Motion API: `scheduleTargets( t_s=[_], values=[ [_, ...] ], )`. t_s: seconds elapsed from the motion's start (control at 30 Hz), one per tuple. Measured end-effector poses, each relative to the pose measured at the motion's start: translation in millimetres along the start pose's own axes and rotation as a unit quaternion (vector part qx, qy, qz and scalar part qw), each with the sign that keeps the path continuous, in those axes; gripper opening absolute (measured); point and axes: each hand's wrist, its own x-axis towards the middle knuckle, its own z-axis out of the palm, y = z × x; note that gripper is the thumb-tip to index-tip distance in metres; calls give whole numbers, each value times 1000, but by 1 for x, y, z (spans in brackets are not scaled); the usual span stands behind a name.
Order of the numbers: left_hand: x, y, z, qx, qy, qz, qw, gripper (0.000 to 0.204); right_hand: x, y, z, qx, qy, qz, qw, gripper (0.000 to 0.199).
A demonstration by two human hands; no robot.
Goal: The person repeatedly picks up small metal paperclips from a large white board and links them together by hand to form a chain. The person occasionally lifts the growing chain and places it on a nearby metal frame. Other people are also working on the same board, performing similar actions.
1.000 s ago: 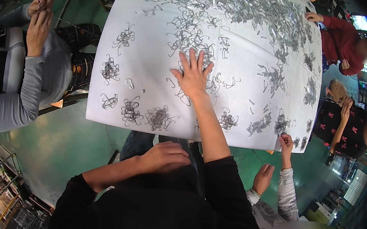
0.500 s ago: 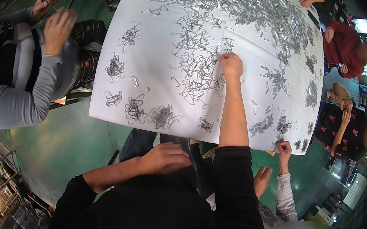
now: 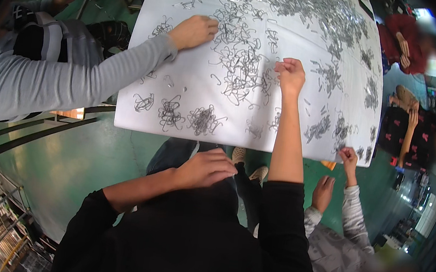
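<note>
My right hand [image 3: 291, 78] is raised over the table, thumb and fingers pinched together; anything between them is too small to make out. Just left of it spreads a loose heap of dark bent wire hooks [image 3: 240, 58]. My left hand [image 3: 207, 168] stays low before my body, off the table's near edge, its fingers curled together and what they hold hidden. Smaller piles of wire hooks [image 3: 204, 119] lie along the near edge of the white-covered table [image 3: 193, 71].
A co-worker's grey-sleeved arm [image 3: 101, 77] crosses the table's left side, its hand [image 3: 193, 32] at the hook heap. Shiny metal strips [image 3: 297, 5] cover the far side. Another person's hand [image 3: 349, 157] works at the near right corner. Other people sit along the right side.
My right hand has drawn back from the hooks, a little to the right. The left co-worker's hand has reached in to the hook heap. My left hand stays low, and the view has shifted slightly.
</note>
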Motion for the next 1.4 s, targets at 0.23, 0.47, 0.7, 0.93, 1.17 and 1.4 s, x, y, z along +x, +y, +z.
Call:
scheduleTargets(
  t_s=[0.23,0.47,0.7,0.93,1.17,1.4],
  values=[
    [-7,-4,5,-23,-6,-40,999,9,-198,-42,-68,283,14,111,953,23],
    [2,6,11,-59,-29,-85,994,21,-307,-61,-78,345,94,120,926,25],
    [7,12,26,-70,-53,-55,995,31,-323,-54,-76,307,173,137,926,23],
    [18,11,49,-57,-68,26,996,33,-337,-41,-74,190,285,42,939,22],
    [131,-78,76,97,-51,72,991,16,-338,-10,-93,43,296,-85,950,22],
    [269,-160,139,283,-53,-21,957,15,-328,-1,-117,-1,232,-92,968,22]
  ],
)
